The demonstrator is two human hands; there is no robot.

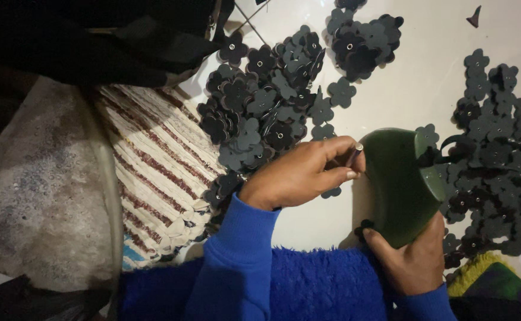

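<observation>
My right hand (412, 261) grips the lower edge of a dark green curved piece (400, 181), shaped like a shoe upper, and holds it upright on the white surface. My left hand (305, 172) pinches a thin dark tool with a metal tip (355, 153) against the green piece's left side. Both arms wear blue sleeves. A black flower-shaped cut-out (428, 135) sits at the top right of the green piece.
Piles of black flower-shaped cut-outs with small metal eyelets lie at the top centre (266, 101), top (361, 41) and right (498, 148). A striped woven mat (159, 166) lies to the left. Fuzzy blue fabric (320, 285) covers my lap. Dark cloth (123, 35) fills the top left.
</observation>
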